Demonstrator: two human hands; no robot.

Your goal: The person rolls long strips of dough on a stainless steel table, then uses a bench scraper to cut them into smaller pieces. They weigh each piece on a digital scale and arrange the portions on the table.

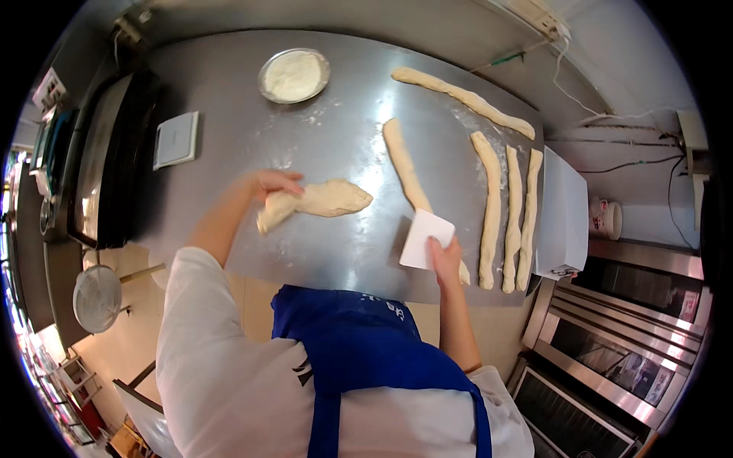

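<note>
A thick, uneven piece of dough [332, 198] lies on the steel table, its left end folded downward. My left hand [275, 183] grips it near that end, fingers over its upper side; my thumb is hidden. In my right hand [444, 258] is a white dough scraper [424, 238], flat and squarish. The scraper covers part of a long dough strip [405, 164], whose near end shows beside my right wrist. Whether the blade touches that strip I cannot tell.
Three dough strips [489, 210] lie lengthwise at the table's right, with another strip [466, 98] slanting across the far right. A metal bowl of flour [294, 76] stands at the back. A white kitchen scale [176, 140] and dark stacked trays [114, 160] are left; a white box [561, 214] is right.
</note>
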